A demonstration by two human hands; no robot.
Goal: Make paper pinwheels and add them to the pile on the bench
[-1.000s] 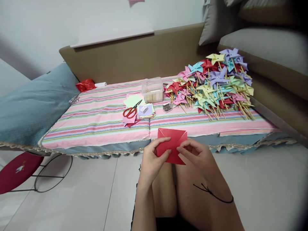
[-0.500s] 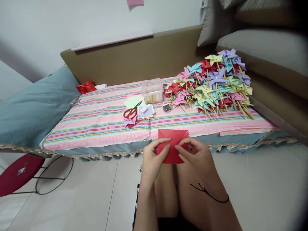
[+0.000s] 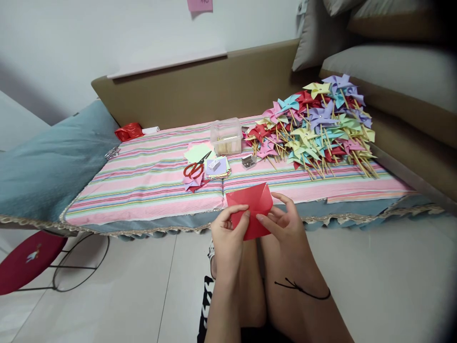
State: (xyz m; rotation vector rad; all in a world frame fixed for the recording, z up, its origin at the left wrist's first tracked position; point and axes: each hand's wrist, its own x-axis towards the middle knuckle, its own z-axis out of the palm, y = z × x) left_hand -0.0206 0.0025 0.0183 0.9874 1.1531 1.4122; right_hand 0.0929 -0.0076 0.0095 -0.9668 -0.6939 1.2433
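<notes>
A square of red paper [image 3: 252, 199] is held up over my lap, with slits visible near its upper corners. My left hand [image 3: 231, 224] pinches its left side, thumb in front and fingers partly behind. At the right side, my right hand [image 3: 282, 221] has its thumb on the paper's face and other fingers around the edge; the index finger is lifted off the paper. Beyond my hands, red-handled scissors [image 3: 193, 169] lie on cut paper pieces [image 3: 193, 182]. Beside them a small white box [image 3: 214, 165] sits on a stack of coloured paper [image 3: 223, 172].
Finished paper pinwheels [image 3: 321, 128] on sticks are heaped on the right of the striped cloth [image 3: 143, 166]. A clear plastic box [image 3: 226, 136] with sticks and a small open box of metal pieces [image 3: 248, 161] stand mid-sofa. A red stool [image 3: 32, 257] is at lower left.
The red paper has moved slightly left and tilted, its right side now higher. My right index finger has lifted and spread away from the paper.
</notes>
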